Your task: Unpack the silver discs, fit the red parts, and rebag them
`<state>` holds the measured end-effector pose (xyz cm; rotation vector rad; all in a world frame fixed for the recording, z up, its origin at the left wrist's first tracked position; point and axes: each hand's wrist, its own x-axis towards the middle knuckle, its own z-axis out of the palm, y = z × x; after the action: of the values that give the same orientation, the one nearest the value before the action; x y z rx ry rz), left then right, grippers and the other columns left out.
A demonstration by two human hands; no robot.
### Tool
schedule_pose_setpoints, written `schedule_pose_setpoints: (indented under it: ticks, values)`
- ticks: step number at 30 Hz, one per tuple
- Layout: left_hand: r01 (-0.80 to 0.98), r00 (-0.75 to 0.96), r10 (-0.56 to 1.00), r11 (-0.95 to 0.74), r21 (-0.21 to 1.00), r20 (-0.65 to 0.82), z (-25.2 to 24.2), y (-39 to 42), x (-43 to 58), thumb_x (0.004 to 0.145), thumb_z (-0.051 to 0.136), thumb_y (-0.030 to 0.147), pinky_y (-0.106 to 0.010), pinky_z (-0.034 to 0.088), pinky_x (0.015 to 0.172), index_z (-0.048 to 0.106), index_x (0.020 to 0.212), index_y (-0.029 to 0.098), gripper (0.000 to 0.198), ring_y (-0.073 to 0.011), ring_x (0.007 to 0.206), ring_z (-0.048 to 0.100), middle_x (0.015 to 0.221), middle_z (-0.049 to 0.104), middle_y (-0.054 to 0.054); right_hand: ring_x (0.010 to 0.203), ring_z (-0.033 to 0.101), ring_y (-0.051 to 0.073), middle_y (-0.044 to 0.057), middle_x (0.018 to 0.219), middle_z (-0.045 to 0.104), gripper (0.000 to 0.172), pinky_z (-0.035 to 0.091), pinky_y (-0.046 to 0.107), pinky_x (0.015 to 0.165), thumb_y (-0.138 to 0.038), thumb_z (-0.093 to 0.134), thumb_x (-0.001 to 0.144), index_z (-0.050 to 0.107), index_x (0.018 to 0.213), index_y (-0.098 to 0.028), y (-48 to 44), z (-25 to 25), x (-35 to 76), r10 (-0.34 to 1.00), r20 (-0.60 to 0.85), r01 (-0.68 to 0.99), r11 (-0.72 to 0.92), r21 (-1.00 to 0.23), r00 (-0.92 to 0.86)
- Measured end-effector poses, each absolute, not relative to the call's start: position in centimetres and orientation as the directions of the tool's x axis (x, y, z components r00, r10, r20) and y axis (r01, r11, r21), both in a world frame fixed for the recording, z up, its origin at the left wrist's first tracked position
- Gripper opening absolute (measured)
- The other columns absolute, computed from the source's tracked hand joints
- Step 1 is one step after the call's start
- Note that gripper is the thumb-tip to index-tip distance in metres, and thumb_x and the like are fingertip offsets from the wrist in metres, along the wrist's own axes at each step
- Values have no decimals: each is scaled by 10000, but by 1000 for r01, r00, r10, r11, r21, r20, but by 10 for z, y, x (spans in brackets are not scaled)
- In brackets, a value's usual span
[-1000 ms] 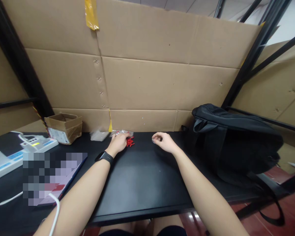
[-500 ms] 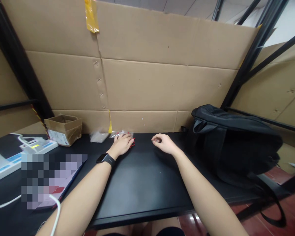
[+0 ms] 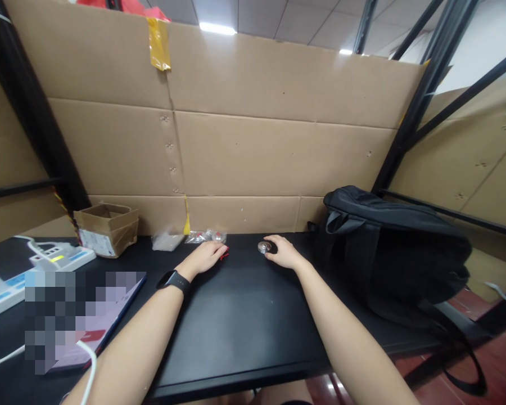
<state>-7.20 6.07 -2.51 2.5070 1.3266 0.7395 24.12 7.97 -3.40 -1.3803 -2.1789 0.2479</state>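
My right hand [image 3: 284, 253] is at the back middle of the black table, thumb and fingers curved round the edge of a small, round, shiny metal disc [image 3: 263, 247]. Left of it, my left hand [image 3: 203, 259], with a dark watch on the wrist, rests palm down with its fingers close together. A bit of thin red cord [image 3: 224, 256] sticks out under those fingertips; the rest of it is hidden by the hand. Just behind the left hand lies a clear plastic bag [image 3: 215, 235] with small shiny and red pieces in it.
A folded clear plastic packet [image 3: 167, 242] and an open cardboard box [image 3: 106, 229] stand at the back left. Nearer are a white power strip [image 3: 73, 260] and a flat, partly blurred item [image 3: 105, 315]. A black backpack [image 3: 398, 253] fills the right side. Cardboard [image 3: 236, 152] walls the back.
The view has tilted up slightly. My right hand has turned and opened somewhat, so the metal disc shows. My left hand has shifted slightly off the plastic bag, showing more of it.
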Motion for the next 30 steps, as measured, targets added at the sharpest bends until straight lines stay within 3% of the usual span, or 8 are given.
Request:
schedule_pose_setpoints:
  ticks: [4, 8, 12, 18, 25, 30]
  values:
    - [760, 466, 831, -552, 343, 305, -26, 60, -74, 1011, 277, 497, -301, 450, 812, 693, 813, 203, 547, -212, 845, 654, 896, 732, -79, 1216, 564, 291, 88, 1314, 633, 474, 403, 462, 1014, -341, 662, 838, 586, 1300, -266, 81, -39, 233, 899, 330, 800, 415, -432, -288]
    - [842, 347, 853, -467, 270, 390, -31, 62, -77, 1003, 332, 471, -367, 423, 946, 709, 1009, 241, 442, -249, 1077, 628, 1132, 716, -76, 1129, 609, 271, 70, 1197, 693, 394, 436, 436, 968, -267, 668, 827, 630, 1219, -269, 86, -43, 229, 891, 359, 794, 423, -436, -278]
    - [881, 233, 859, -385, 275, 456, -30, 62, -79, 974, 409, 394, -444, 381, 1018, 693, 1105, 293, 329, -272, 1222, 561, 1263, 671, -47, 1020, 647, 228, 70, 1111, 714, 338, 477, 377, 920, -218, 705, 784, 671, 1119, -232, 95, -51, 230, 882, 391, 720, 449, -529, -264]
    - [858, 335, 835, -462, 225, 436, -24, 58, -78, 786, 527, 121, -443, 381, 1000, 730, 894, 282, 281, -251, 1140, 576, 1143, 682, -29, 1003, 651, 215, 83, 1099, 715, 369, 480, 373, 935, -147, 697, 750, 671, 1114, -203, 97, -48, 231, 848, 468, 658, 502, -561, -248]
    - [845, 413, 782, -521, 125, 467, -28, 51, -63, 784, 664, 250, -503, 333, 1033, 737, 823, 252, 82, -292, 1128, 524, 1075, 640, -67, 936, 676, 195, 55, 1066, 724, 428, 501, 329, 875, -153, 730, 704, 671, 1122, -219, 69, -26, 215, 769, 471, 514, 640, -572, -433]
    - [839, 411, 760, -531, 116, 503, -28, 49, -54, 853, 617, 255, -519, 321, 1036, 709, 774, 241, 123, -292, 1127, 514, 1042, 666, -67, 880, 676, 177, 23, 980, 731, 446, 503, 288, 807, -146, 761, 641, 695, 1074, -229, 50, -17, 200, 724, 413, 441, 675, -592, -553]
